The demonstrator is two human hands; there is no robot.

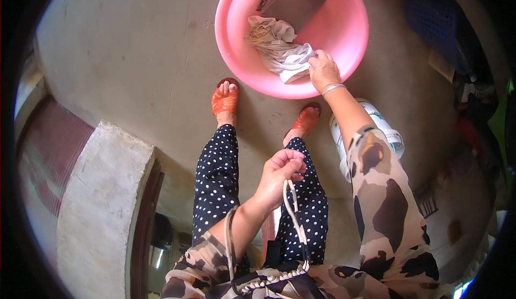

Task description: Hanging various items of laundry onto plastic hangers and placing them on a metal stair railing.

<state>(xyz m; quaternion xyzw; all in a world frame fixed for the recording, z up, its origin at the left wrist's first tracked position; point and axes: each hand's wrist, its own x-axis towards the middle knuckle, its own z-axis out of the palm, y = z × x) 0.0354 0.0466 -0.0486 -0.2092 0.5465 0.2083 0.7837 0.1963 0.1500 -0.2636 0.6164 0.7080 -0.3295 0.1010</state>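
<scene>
A round pink plastic basin [356,28] stands on the floor just beyond my feet. My right hand [323,71], with a bangle at the wrist, reaches over its near right rim. Its fingers grip the edge of a crumpled whitish cloth [278,51], stained yellow-brown at its far end. Beyond that cloth lies a folded dark grey-brown cloth [298,0]. My left hand [284,170] hovers above my knee with its fingers curled in and nothing visible in them. Close below it hangs a looped pale cord [296,214] from my patterned top, and I see no grip on it.
White plastic buckets or tubs [377,117] stand right of my leg, partly behind my right arm. A rough concrete ledge [100,190] is at the left. A dark blue perforated plastic basket [431,24] sits among shadowed items at the far right. My feet wear orange-red slippers [225,101].
</scene>
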